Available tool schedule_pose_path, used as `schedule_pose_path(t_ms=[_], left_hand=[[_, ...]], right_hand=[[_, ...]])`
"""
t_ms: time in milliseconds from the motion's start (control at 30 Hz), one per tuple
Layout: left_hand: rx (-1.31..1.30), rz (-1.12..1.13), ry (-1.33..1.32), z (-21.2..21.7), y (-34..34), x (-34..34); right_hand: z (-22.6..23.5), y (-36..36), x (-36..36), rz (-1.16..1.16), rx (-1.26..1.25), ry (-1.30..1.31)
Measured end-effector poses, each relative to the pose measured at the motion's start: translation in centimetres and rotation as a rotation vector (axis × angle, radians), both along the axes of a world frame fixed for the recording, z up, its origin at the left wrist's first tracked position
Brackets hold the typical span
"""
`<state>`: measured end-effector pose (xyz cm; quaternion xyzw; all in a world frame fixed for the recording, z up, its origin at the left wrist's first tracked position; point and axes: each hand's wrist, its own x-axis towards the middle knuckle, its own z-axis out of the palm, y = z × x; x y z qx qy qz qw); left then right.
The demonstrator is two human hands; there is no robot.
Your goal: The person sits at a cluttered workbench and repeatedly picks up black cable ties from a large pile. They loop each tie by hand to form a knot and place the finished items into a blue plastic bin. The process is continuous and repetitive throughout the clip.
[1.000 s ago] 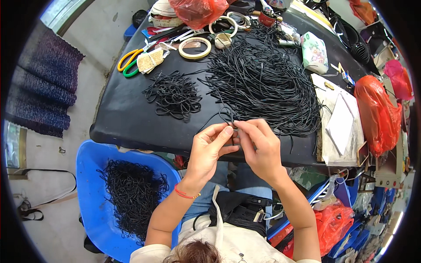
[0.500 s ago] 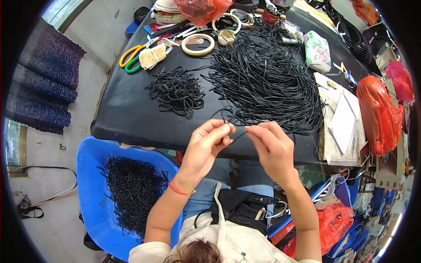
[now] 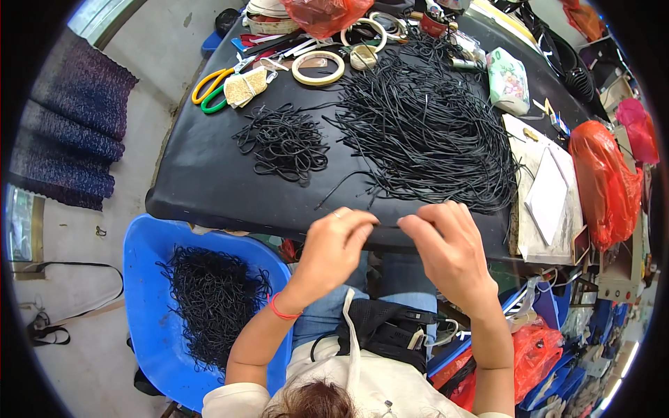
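Both hands have turned over since the earlier frame, so their backs now face up, and the loop that stood above the left fingertips no longer shows there. The left hand is curled, thumb and forefinger closed in a pinch; the right hand mirrors it, thumb against forefinger, other fingers bent. Between these 2 pinches, just over the near edge of the black-covered table, runs a short span of thin black cord; whether it holds a knot, I cannot tell.

For good handling, I'd judge, the 2 pinches should stay close and level, with an even, straight pull and no jerk, since thin cord could slip from the fingertips. The dark background hides it, so feel matters more than sight.

Beyond lies a large heap of straight cords, with a smaller pile of looped cords to its left. More tangled cords fill part of the blue tub.
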<state>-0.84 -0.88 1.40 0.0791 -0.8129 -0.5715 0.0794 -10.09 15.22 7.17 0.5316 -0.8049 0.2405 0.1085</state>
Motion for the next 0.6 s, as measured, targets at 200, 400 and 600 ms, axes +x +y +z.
schedule_pose_path(t_ms=[200, 400, 600], left_hand=[[0.767, -0.081, -0.127, 1.3, 0.0, 0.8], [0.980, -0.091, -0.082, 0.5, -0.1, 0.2], [0.789, 0.028, -0.004, -0.1, 0.4, 0.1]], right_hand=[[-2.2, -0.3, -2.1, -0.031, -0.138, -0.505], [-3.1, -0.2, 1.1, -0.115, -0.210, -0.841], [-1.9, 0.0, 3.1, -0.059, -0.336, -1.402]])
